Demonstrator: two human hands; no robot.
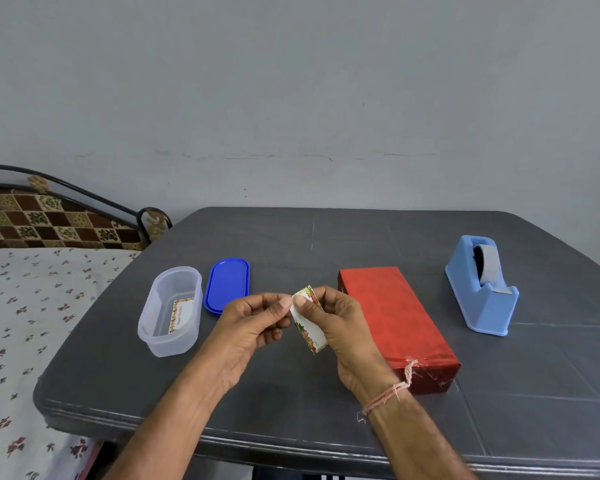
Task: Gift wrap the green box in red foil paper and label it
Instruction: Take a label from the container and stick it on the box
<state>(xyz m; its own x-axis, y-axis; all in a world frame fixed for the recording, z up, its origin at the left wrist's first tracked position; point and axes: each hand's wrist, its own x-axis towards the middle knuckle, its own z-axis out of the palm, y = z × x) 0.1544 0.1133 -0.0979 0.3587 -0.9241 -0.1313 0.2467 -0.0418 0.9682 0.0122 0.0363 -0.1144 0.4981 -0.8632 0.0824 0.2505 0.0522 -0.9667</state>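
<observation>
The box wrapped in red foil paper [399, 323] lies on the dark grey table [291, 393], right of centre, long side running away from me. Both hands hold a small white label with a flowery border [310, 327] above the table, just left of the box. My left hand [253, 327] pinches its top corner between thumb and forefinger. My right hand [340, 327] grips the label from the right, thumb on its face. No green shows on the box.
A clear plastic tub [170, 310] with another label inside stands at the left, its blue lid [227, 284] beside it. A light blue tape dispenser [482, 285] sits at the right. A bed [21, 306] borders the table's left side.
</observation>
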